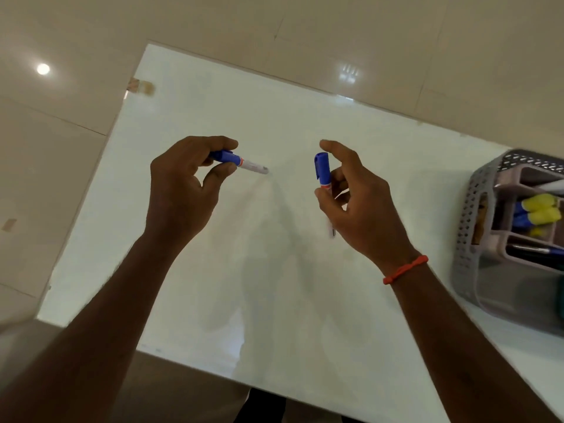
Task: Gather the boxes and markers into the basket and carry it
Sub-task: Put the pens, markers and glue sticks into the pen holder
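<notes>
My left hand (183, 181) grips a blue-capped white marker (244, 163) that points right, held above the white table (274, 111). My right hand (357, 203) holds a second blue-capped marker (322, 169) upright, its white end showing below the palm. At the right edge of the view sits a grey perforated basket (467, 227). Inside it are pinkish boxes (518, 178) holding markers with yellow and blue caps (538, 209). Both hands are well to the left of the basket.
The white table top is glossy and shows faint reflections of my arms. Beige floor tiles (61, 148) surround the table on the left and at the top. An orange thread (406, 269) circles my right wrist.
</notes>
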`<state>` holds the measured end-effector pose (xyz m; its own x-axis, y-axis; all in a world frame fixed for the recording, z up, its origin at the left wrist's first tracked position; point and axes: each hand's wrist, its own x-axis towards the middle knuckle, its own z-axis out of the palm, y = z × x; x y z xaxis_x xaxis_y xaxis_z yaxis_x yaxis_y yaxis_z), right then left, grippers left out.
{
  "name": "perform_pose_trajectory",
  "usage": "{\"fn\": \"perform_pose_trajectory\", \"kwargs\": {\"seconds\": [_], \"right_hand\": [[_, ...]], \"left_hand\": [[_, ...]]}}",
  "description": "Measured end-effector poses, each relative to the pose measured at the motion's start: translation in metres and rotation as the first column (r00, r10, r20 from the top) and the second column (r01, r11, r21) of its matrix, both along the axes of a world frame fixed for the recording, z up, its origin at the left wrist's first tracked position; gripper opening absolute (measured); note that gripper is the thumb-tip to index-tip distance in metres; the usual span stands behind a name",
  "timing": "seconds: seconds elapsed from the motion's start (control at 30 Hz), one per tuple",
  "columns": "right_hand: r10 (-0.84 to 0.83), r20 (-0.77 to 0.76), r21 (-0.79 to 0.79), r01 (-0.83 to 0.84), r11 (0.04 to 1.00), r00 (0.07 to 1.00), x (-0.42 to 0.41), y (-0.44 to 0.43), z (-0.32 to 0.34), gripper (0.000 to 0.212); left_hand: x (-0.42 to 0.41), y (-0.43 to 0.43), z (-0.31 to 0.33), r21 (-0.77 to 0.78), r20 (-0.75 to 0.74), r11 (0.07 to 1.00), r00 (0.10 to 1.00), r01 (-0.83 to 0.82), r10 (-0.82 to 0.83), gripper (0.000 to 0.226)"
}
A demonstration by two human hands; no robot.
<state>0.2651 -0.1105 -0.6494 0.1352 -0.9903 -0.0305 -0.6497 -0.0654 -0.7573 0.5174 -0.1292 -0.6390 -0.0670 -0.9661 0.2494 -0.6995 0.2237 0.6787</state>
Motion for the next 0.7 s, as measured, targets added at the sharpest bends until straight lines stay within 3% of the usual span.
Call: {"fn": "perform_pose_trajectory", "kwargs": {"seconds": [0.33,0.7], "right_hand": [[-0.081,0.008,-0.196,0.081,0.977,0.997,-0.106,0.026,0.052,0.047],[-0.354,0.009,-0.471,0.316,0.823,0.935,-0.23,0.032,0.103,0.049]], "left_hand": [[-0.109,0.008,0.03,-0.136,-0.012,0.989,0.998,0.066,-0.068,0.026],[-0.249,0.011,0.071,-0.251,-0.252,0.962,0.952,0.107,-0.172,0.027]]}}
